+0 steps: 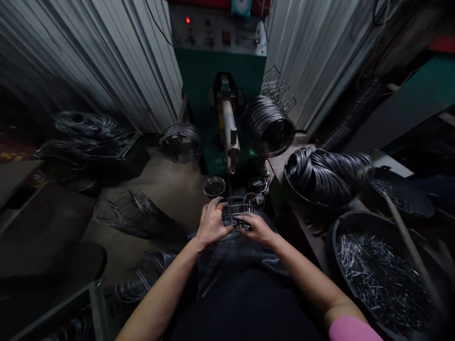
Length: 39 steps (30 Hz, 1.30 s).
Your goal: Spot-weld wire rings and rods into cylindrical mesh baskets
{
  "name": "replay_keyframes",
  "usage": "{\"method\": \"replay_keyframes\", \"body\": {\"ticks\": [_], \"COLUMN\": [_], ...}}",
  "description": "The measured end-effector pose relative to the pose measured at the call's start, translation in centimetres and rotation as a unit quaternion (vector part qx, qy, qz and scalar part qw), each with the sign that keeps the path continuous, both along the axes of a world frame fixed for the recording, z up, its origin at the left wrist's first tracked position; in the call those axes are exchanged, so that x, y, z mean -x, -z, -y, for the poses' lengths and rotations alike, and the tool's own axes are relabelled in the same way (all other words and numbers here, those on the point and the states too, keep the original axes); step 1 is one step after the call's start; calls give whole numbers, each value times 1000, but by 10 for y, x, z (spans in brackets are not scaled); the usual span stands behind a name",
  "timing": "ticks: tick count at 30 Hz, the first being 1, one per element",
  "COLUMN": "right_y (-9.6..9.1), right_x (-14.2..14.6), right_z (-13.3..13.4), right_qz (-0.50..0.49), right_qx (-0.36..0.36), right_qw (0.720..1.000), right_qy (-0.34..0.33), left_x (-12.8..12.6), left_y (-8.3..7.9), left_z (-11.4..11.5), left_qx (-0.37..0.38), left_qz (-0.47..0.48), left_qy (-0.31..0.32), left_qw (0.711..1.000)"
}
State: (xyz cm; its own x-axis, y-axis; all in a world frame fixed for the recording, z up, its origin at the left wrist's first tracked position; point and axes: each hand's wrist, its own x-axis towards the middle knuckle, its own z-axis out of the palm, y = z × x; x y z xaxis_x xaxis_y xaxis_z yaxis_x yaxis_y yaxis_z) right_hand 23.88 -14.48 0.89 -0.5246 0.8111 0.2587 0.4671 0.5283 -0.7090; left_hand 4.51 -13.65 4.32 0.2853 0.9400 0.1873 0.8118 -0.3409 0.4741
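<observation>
Both my hands hold a small round wire basket [237,207] above my lap, made of thin metal rings joined by short cross wires. My left hand [212,221], with an orange ring on one finger, curls around its left side. On the right side, my right hand [259,228] grips the lower rim with thumb and fingers. Just beyond the basket, the rod-shaped electrode arm [231,128] of a green machine [194,71] points down toward me. Parts of the basket are hidden behind my fingers.
Bundles of wire rings hang left [181,142] and right [268,125] of the machine. At right stand a tub of wire rings [320,175] and a basin of short wire pieces [380,279] with a stick [405,237]. Wire ring stacks [128,210] lie on the left floor.
</observation>
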Motion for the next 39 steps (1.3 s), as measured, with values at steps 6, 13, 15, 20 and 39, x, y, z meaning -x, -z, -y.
{"method": "replay_keyframes", "body": {"ticks": [6,13,15,20,39], "right_y": [-15,-19,-18,-21,-40], "right_x": [7,10,9,6,11], "right_z": [-30,-59,-65,-78,-112], "right_qz": [-31,-10,11,73,69], "right_qx": [-61,-81,-75,-73,-95], "right_qw": [998,997,997,995,993], "right_qy": [-2,-5,-2,11,29], "left_x": [6,8,7,8,5], "left_y": [-15,-8,-3,6,-12], "left_z": [-24,-57,-64,-80,-112], "left_qx": [-22,2,6,7,35], "left_qz": [21,56,63,88,97], "left_qy": [-19,-18,-14,-9,-18], "left_qw": [999,998,998,996,994]}}
